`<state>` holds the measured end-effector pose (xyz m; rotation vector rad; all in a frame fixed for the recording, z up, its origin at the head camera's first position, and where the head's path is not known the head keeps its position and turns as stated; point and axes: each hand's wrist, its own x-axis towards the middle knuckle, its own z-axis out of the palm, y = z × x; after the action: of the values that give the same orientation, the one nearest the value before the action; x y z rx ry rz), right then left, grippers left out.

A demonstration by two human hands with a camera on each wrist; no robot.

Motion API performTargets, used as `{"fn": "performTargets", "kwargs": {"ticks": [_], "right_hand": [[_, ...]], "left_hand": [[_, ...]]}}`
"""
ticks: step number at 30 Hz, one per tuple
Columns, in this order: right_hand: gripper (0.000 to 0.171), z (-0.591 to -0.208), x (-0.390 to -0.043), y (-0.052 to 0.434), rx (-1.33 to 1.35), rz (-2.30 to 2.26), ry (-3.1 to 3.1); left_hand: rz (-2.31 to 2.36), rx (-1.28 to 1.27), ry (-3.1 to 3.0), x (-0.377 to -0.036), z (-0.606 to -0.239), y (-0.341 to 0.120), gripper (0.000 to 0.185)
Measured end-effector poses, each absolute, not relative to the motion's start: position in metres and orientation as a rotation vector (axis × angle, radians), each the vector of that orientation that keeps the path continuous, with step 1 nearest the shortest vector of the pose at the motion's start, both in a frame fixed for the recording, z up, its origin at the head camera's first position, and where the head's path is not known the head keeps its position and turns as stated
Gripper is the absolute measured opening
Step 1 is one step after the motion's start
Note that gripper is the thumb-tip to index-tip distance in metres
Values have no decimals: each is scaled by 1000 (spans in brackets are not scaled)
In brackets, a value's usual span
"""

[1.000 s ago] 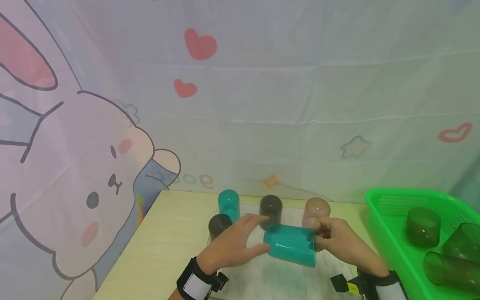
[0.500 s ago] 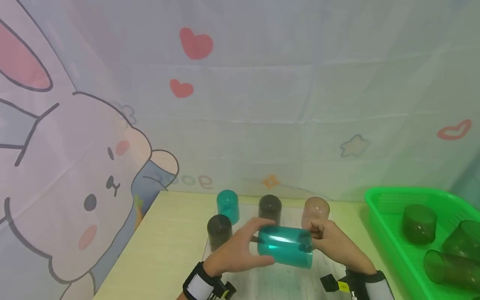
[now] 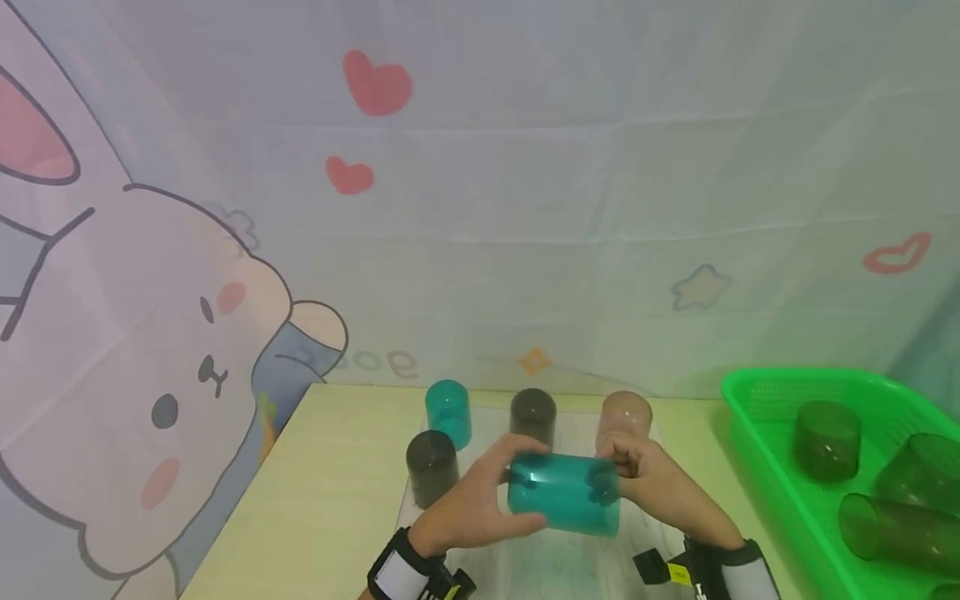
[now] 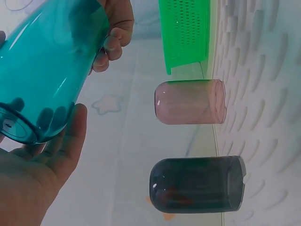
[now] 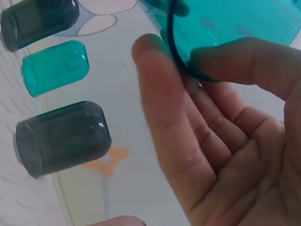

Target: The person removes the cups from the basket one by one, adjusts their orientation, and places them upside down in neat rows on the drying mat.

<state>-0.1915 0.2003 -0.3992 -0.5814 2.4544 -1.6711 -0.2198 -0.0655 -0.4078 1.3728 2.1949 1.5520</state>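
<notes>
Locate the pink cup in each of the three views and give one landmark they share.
Head: pink cup stands inverted at the back right of the row, just behind the hands.
Left wrist: right of centre, below the green basket.
Right wrist: not in it.
Shared landmark: the held teal cup.

The teal cup [image 3: 564, 503] hides most of the right hand's [image 3: 660, 487] fingers. The basket [image 3: 757, 425] and its lowest green cup [image 3: 892, 533] run off the head view's right edge.
</notes>
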Motion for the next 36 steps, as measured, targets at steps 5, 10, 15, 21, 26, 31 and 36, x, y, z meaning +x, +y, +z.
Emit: {"fn": "performTargets", "kwargs": {"ticks": [5, 10, 15, 21, 26, 31, 36], "right_hand": [[16, -397, -192, 205, -629, -1634, 2424], [23, -397, -193, 213, -647, -1609, 2415], [30, -399, -193, 219, -522, -1513, 2516], [33, -401, -196, 223, -473, -1440, 2597], [30, -403, -196, 225, -483, -1416, 2621], [28, -401, -195, 225, -479, -1397, 2633], [32, -400, -195, 226, -460, -1397, 2625]], "left_hand": [[1492, 1448, 2233, -223, -406, -69, 57], [1343, 1456, 2317, -228, -396, -76, 58], [1085, 1403, 2471, -229, -388, -82, 58], [704, 1339, 2698, -233, -387, -77, 60], [466, 1316, 2787, -237, -389, -71, 63], [347, 1272, 2831, -242, -392, -66, 63], [298, 1240, 2854, -249, -397, -58, 64]]}}
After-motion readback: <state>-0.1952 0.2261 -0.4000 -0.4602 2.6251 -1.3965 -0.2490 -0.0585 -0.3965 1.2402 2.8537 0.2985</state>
